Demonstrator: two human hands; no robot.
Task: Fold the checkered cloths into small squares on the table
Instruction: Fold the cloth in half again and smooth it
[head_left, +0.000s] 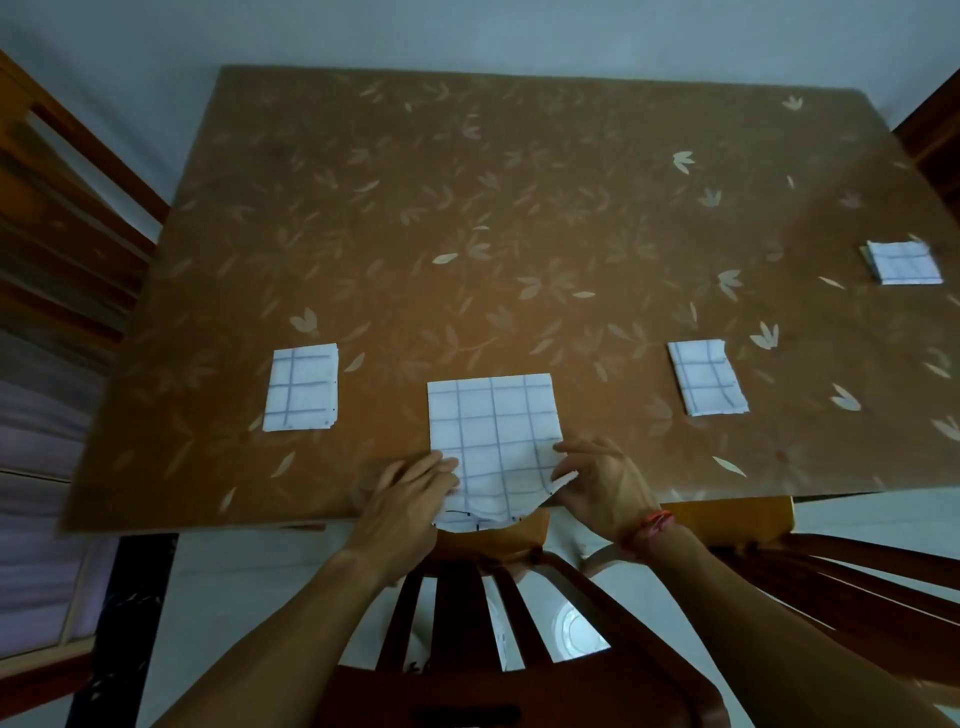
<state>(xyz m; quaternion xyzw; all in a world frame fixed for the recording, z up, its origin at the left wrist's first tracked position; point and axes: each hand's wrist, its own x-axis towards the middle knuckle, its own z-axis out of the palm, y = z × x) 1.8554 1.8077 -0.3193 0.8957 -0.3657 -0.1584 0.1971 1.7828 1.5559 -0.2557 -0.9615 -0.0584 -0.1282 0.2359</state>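
Note:
A white checkered cloth (493, 426), partly folded into a long rectangle, lies at the near edge of the brown leaf-patterned table (467, 208), and its near end hangs over the edge. My left hand (415, 493) holds the cloth's near left edge, fingers curled over it. My right hand (597, 483) pinches the near right corner, lifted slightly off the table. Three smaller folded checkered cloths lie on the table: one to the left (301, 389), one to the right (706, 376), one at the far right (904, 262).
A wooden chair back (493, 597) stands right below my arms at the near table edge. Another wooden chair (62, 208) stands at the left side, and a third (935, 140) shows at the far right corner. A red thread band (657, 522) is on my right wrist.

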